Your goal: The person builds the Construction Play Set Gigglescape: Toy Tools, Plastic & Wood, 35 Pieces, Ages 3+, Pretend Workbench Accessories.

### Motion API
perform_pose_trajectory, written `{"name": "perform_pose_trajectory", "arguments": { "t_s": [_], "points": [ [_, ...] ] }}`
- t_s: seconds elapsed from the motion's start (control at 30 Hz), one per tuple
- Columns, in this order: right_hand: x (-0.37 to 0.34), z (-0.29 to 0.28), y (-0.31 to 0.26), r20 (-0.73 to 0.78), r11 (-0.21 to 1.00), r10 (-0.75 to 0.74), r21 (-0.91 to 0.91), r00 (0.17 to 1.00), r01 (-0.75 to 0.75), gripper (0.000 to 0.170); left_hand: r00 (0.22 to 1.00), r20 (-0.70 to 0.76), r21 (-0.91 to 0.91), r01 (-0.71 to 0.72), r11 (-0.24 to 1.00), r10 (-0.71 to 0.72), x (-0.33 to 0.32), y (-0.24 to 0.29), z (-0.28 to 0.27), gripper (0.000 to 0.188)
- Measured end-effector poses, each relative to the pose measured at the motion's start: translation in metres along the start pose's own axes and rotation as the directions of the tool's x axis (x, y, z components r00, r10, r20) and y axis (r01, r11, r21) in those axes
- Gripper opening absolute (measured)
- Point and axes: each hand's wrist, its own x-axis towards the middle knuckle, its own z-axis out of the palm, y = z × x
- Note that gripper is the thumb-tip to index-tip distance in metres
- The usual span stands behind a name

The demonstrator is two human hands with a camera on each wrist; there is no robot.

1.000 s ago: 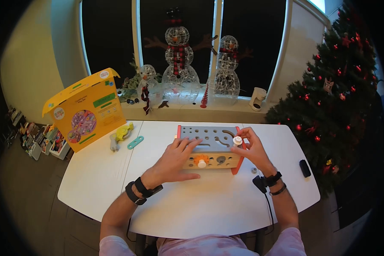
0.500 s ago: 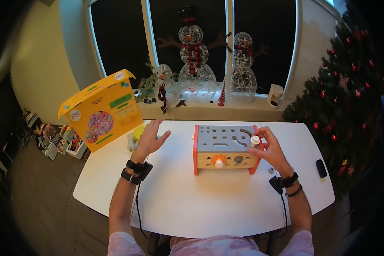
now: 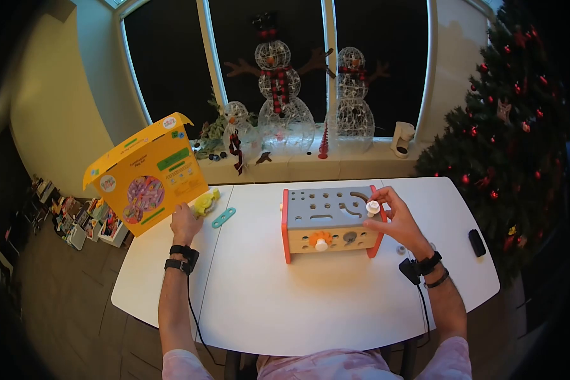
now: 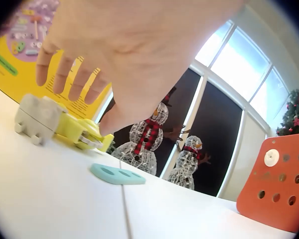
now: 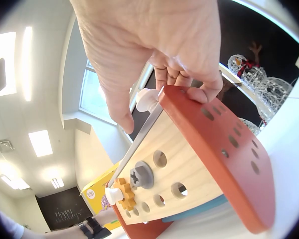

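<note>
A wooden toy workbench (image 3: 328, 206), with a grey perforated top and red end panels, stands on the table. At its right corner my right hand (image 3: 402, 221) holds the edge; in the right wrist view its fingers curl over the red panel (image 5: 204, 134). A white peg (image 3: 373, 208) stands up between thumb and fingers. Far to the left, my left hand (image 3: 187, 225) hovers by the yellow box. Its fingers hang fairly straight, holding nothing, close to a yellow and grey plastic toy (image 4: 60, 124). Beside that lies a teal strip with holes (image 3: 223, 218).
The yellow box (image 3: 149, 174) stands at the table's back left. An orange gear (image 3: 320, 239) and a grey bolt (image 5: 142, 175) sit on the workbench's front. A small grey piece (image 3: 401, 250) and a black object (image 3: 477, 242) lie to the right.
My left hand has left the workbench top and moved left to beside the yellow box and the yellow and grey toy. The right hand stays at the workbench's right corner.
</note>
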Motion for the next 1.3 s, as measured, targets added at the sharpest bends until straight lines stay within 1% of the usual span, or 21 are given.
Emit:
{"name": "perform_pose_trajectory", "arguments": {
  "t_s": [0.07,0.13,0.17,0.23,0.27,0.4,0.47,0.5,0.53,0.57,0.6,0.63,0.7,0.73,0.8,0.83,0.9,0.93,1.0,1.27,1.3],
  "points": [
    [0.001,0.000,-0.002,0.006,1.000,-0.002,0.010,1.000,0.001,0.059,0.998,0.035,-0.012,0.044,0.999,-0.044,0.003,-0.008,0.000,0.071],
    [0.000,-0.001,-0.002,0.005,1.000,0.001,0.021,1.000,-0.001,0.059,0.986,0.076,0.015,0.145,0.989,-0.146,0.003,-0.012,-0.001,0.063],
    [0.000,-0.001,-0.002,0.013,1.000,0.001,0.018,1.000,-0.001,0.060,0.988,0.073,0.015,0.133,0.991,-0.134,0.005,-0.014,-0.002,0.063],
    [-0.001,-0.001,-0.002,0.010,1.000,0.003,0.017,1.000,-0.003,0.061,0.970,0.174,0.053,0.162,0.985,-0.169,0.009,-0.017,-0.004,0.058],
    [-0.001,0.000,-0.003,0.011,1.000,0.005,0.023,1.000,-0.005,0.061,0.980,0.127,0.044,0.149,0.988,-0.153,0.009,-0.019,-0.002,0.057],
    [-0.002,0.000,-0.006,0.006,1.000,-0.008,0.009,1.000,0.008,0.060,0.988,0.112,0.085,0.100,0.991,-0.110,0.022,-0.021,0.000,0.056],
    [-0.002,0.000,-0.004,0.001,1.000,-0.010,0.001,1.000,0.010,0.059,0.968,0.246,-0.005,0.043,0.999,-0.040,0.028,-0.015,-0.009,0.051],
    [-0.002,-0.001,-0.004,0.006,1.000,-0.008,-0.010,1.000,0.008,0.058,0.970,0.240,-0.001,0.032,0.999,-0.031,0.028,-0.012,-0.011,0.051],
    [-0.003,-0.001,-0.003,-0.005,1.000,-0.010,-0.006,1.000,0.010,0.058,0.974,0.200,-0.193,-0.064,0.979,0.103,0.025,-0.005,-0.014,0.049],
    [-0.002,-0.001,-0.004,0.003,1.000,-0.012,-0.001,1.000,0.012,0.058,0.964,0.139,-0.374,-0.161,0.914,0.227,0.019,0.005,-0.018,0.048],
    [-0.002,-0.001,-0.004,0.014,1.000,-0.014,0.004,1.000,0.014,0.058,0.942,0.170,-0.497,-0.172,0.850,0.290,0.018,0.016,-0.022,0.040],
    [-0.002,-0.001,-0.003,0.011,1.000,-0.014,0.007,1.000,0.014,0.058,0.941,0.170,-0.495,-0.174,0.851,0.292,0.012,0.033,-0.031,0.040],
    [-0.002,-0.001,-0.003,0.012,0.999,-0.038,-0.028,0.999,0.038,0.058,0.861,0.108,-0.875,-0.155,0.458,0.498,-0.006,0.073,-0.054,0.034],
    [-0.002,0.000,-0.006,0.016,0.999,-0.037,-0.026,0.999,0.037,0.058,0.862,0.111,-0.874,-0.151,0.461,0.494,-0.013,0.092,-0.063,0.034],
    [-0.004,0.000,-0.011,0.010,1.000,0.007,-0.014,1.000,-0.007,0.058,0.757,0.024,-0.974,-0.130,0.185,0.653,-0.027,0.131,-0.079,0.036],
    [-0.004,0.000,-0.009,0.016,1.000,0.009,-0.016,1.000,-0.009,0.058,0.760,0.026,-0.975,-0.125,0.185,0.649,-0.044,0.153,-0.097,0.036],
    [-0.003,0.000,-0.004,0.009,0.999,-0.045,-0.027,0.999,0.046,0.058,0.792,0.138,-0.907,-0.139,0.397,0.594,-0.076,0.186,-0.132,0.034],
    [-0.002,0.000,-0.004,0.011,0.998,-0.046,-0.030,0.999,0.046,0.058,0.793,0.137,-0.909,-0.138,0.394,0.593,-0.071,0.193,-0.117,0.034],
    [-0.003,-0.001,-0.004,0.025,0.999,-0.025,-0.030,0.999,0.026,0.059,0.613,-0.162,-0.915,-0.387,0.115,0.773,-0.051,0.207,-0.077,0.033],
    [-0.002,-0.002,-0.004,0.030,0.997,-0.055,-0.043,0.998,0.056,0.060,0.617,-0.129,-0.922,-0.362,0.134,0.777,-0.053,0.221,-0.040,0.034],
    [-0.002,-0.002,-0.004,0.034,0.995,-0.081,-0.063,0.996,0.083,0.060,0.594,-0.174,-0.895,-0.428,0.125,0.785,-0.051,0.220,-0.037,0.035]
  ]
}}
